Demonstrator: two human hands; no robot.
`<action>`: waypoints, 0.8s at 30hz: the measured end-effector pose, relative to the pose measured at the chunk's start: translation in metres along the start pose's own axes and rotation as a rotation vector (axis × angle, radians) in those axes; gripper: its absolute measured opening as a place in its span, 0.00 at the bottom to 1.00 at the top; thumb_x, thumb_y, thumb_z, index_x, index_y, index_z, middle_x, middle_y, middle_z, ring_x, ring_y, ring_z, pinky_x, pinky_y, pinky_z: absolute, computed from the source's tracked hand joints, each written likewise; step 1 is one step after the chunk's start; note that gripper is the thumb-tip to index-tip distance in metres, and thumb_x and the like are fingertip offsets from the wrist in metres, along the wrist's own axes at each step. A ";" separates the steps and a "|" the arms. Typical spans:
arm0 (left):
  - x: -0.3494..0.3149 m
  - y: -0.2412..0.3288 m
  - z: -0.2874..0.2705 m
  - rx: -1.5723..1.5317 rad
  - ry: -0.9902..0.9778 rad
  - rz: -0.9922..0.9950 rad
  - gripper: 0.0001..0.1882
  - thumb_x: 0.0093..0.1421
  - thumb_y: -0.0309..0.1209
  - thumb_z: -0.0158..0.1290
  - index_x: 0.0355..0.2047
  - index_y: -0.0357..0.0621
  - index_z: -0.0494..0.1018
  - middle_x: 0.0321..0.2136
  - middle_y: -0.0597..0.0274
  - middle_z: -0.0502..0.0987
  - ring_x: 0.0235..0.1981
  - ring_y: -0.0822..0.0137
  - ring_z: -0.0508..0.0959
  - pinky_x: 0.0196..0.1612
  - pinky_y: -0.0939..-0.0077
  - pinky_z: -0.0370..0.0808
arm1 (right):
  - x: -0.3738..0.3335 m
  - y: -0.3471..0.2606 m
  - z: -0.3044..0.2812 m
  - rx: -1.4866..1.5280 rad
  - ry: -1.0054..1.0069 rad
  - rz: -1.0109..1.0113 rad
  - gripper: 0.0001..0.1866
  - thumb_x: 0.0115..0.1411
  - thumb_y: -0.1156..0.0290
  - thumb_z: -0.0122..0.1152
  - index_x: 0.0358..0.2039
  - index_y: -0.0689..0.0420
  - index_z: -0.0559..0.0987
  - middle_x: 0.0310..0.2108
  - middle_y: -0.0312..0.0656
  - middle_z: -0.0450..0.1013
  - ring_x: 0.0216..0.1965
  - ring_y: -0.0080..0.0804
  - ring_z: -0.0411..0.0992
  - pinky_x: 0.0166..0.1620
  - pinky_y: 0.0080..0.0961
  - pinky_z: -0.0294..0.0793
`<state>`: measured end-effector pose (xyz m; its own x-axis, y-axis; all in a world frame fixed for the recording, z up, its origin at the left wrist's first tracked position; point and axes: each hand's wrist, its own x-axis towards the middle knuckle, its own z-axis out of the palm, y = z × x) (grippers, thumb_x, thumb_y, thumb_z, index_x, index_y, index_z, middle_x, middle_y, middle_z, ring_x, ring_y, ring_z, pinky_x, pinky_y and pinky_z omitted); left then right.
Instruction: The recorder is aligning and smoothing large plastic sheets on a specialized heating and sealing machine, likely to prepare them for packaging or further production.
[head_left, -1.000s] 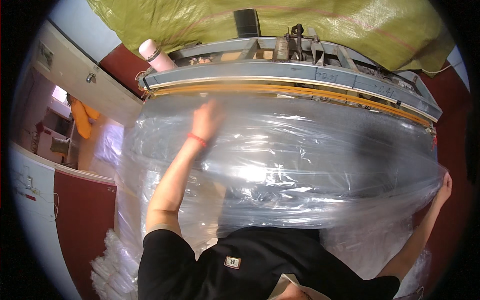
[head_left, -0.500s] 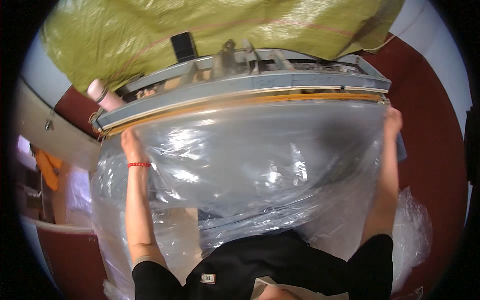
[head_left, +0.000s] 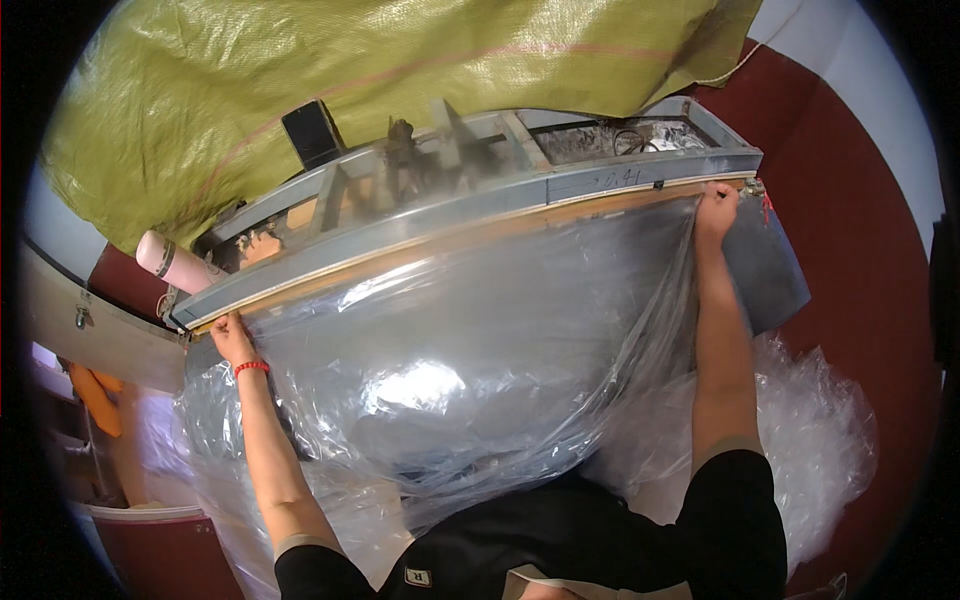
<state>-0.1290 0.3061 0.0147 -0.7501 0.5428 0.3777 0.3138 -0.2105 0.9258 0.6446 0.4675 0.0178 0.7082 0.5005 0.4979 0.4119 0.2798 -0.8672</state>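
Note:
A wide sheet of clear plastic film [head_left: 480,310] hangs between my two hands and sags toward my body. My left hand [head_left: 232,340], with a red bead bracelet at the wrist, pinches the film's upper left corner close to the long grey metal frame [head_left: 400,230]. At the other end my right hand [head_left: 716,212] is closed on the film's upper right edge, just beneath the frame's orange-brown strip [head_left: 580,212]. The film between them is pulled fairly straight along the strip. Folds run down from my right hand.
Behind the frame hangs a yellow-green woven sheet [head_left: 420,70]. A dark phone [head_left: 312,134] leans there, and a pink bottle [head_left: 176,262] lies at the frame's left end. Crumpled clear plastic [head_left: 810,440] heaps at the lower right. A pale door [head_left: 100,300] stands at the left.
Both hands have moved left in view with the film. My left hand is lower, my right hand is higher and against the strip. The frame appears more tilted.

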 end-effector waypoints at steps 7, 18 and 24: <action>-0.007 0.022 0.006 -0.131 0.087 -0.131 0.05 0.57 0.29 0.41 0.33 0.42 0.60 0.24 0.61 0.68 0.21 0.71 0.69 0.22 0.77 0.71 | 0.009 0.004 0.000 -0.313 0.174 -0.126 0.10 0.54 0.70 0.46 0.35 0.61 0.65 0.29 0.52 0.69 0.31 0.48 0.68 0.37 0.36 0.66; -0.066 0.139 -0.052 0.005 -0.230 0.184 0.04 0.52 0.19 0.44 0.27 0.43 0.64 0.24 0.71 0.65 0.27 0.80 0.64 0.32 0.87 0.62 | -0.141 -0.213 0.049 -0.032 -0.521 -0.761 0.17 0.49 0.69 0.58 0.39 0.60 0.69 0.39 0.45 0.66 0.44 0.42 0.62 0.48 0.33 0.60; -0.088 0.154 -0.081 0.109 0.042 0.318 0.06 0.51 0.24 0.50 0.29 0.41 0.64 0.27 0.67 0.66 0.31 0.75 0.67 0.36 0.82 0.64 | -0.237 -0.251 0.068 0.217 -1.401 -0.439 0.08 0.48 0.71 0.59 0.23 0.60 0.71 0.22 0.35 0.69 0.27 0.26 0.67 0.32 0.24 0.65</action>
<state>-0.0620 0.1606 0.1251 -0.6274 0.4291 0.6498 0.5947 -0.2746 0.7556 0.3343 0.3341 0.1164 -0.6150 0.6736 0.4101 0.2606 0.6644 -0.7005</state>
